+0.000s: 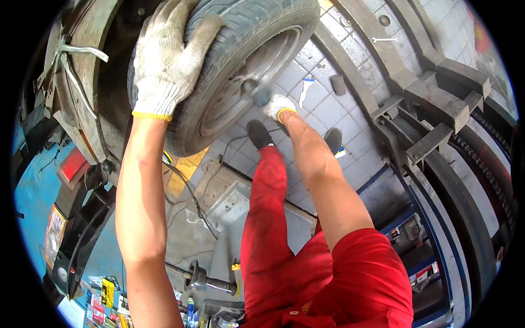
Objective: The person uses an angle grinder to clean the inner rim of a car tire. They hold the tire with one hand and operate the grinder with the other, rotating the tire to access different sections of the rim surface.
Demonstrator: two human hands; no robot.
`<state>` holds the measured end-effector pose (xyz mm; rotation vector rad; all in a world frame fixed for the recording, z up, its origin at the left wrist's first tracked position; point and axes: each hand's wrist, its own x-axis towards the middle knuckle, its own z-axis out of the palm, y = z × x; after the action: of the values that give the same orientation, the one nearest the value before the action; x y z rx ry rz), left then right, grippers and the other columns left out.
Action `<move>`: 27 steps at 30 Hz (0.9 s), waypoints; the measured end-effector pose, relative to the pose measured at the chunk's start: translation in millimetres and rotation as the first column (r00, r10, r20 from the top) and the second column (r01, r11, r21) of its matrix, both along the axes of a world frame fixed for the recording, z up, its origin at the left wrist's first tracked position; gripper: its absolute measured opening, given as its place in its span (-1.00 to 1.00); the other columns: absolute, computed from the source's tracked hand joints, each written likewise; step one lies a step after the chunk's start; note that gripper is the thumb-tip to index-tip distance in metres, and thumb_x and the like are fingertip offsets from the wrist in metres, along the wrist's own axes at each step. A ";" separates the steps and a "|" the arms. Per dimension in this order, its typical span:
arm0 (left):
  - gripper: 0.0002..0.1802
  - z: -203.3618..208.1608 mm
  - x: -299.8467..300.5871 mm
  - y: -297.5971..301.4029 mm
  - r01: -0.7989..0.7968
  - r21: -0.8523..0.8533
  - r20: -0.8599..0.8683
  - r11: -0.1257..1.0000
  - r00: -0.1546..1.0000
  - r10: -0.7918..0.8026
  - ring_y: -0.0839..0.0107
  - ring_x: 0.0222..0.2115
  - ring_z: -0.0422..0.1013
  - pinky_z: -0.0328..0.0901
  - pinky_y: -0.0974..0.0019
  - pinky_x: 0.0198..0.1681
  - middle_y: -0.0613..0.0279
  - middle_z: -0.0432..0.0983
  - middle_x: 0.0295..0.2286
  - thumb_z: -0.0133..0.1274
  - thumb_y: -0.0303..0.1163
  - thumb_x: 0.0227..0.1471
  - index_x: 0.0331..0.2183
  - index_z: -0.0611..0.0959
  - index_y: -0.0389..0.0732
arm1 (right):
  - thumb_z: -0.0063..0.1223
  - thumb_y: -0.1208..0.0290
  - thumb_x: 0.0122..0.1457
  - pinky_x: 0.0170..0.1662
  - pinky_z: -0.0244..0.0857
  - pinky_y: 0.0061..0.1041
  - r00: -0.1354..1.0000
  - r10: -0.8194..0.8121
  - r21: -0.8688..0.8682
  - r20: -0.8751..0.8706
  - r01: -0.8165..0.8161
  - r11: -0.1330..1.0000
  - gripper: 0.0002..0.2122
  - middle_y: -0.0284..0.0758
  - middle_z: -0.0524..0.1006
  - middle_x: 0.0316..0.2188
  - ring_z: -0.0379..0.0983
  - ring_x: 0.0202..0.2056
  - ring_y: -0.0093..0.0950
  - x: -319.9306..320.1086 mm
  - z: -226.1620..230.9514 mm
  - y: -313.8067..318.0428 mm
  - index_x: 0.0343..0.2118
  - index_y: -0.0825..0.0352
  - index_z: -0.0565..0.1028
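The right was obstructed by a steel frame (456, 106), the upper centre filled by a wheel (249, 46). Small items (409, 232) were held in a blue rack (395, 220). The left hand (170, 63) was laid open on the wheel; beside it the right hand (280, 107) was partly blurred, its grip indiscernible. A spanner (385, 39) was seen upper right.
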<state>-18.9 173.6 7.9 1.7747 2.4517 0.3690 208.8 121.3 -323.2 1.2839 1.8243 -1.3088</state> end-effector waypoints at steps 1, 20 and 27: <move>-0.41 -0.7 -0.1 -3.4 0.012 0.000 -0.018 1.000 1.000 -0.012 -0.14 0.25 0.35 0.21 -0.03 0.36 -0.22 0.48 0.18 0.19 -0.12 0.19 0.12 0.62 -0.31 | 0.33 0.05 0.01 0.23 0.44 -0.17 0.986 0.166 -0.040 -0.028 -0.167 0.985 -0.24 0.04 0.65 0.06 0.60 0.11 -0.02 -0.4 0.9 3.1 0.26 0.37 0.43; -0.40 -24.2 -20.9 -5.3 0.085 0.070 0.058 0.994 0.994 -0.089 -0.06 0.26 0.38 0.21 0.05 0.36 -0.14 0.49 0.21 0.14 -0.07 0.30 0.20 0.61 -0.25 | 0.32 0.16 0.02 0.21 0.46 -0.16 0.997 -0.080 -0.086 -0.015 0.078 0.993 -0.34 0.10 0.63 0.07 0.59 0.13 -0.02 -13.5 0.1 9.4 0.18 0.43 0.51; -0.37 -28.5 -27.8 -3.8 0.088 0.108 0.028 0.990 0.995 -0.092 -0.10 0.23 0.40 0.23 0.01 0.34 -0.15 0.52 0.18 0.17 0.02 0.24 0.16 0.65 -0.22 | 0.29 0.16 0.05 0.12 0.52 -0.18 0.998 0.017 0.059 -0.064 -0.013 0.998 -0.40 0.09 0.68 -0.04 0.64 0.05 -0.03 -37.5 -3.0 27.0 0.12 0.44 0.54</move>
<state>-46.7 169.8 -20.6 1.8965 2.3615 0.5257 171.3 148.2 -326.2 1.2694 1.9257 -1.3120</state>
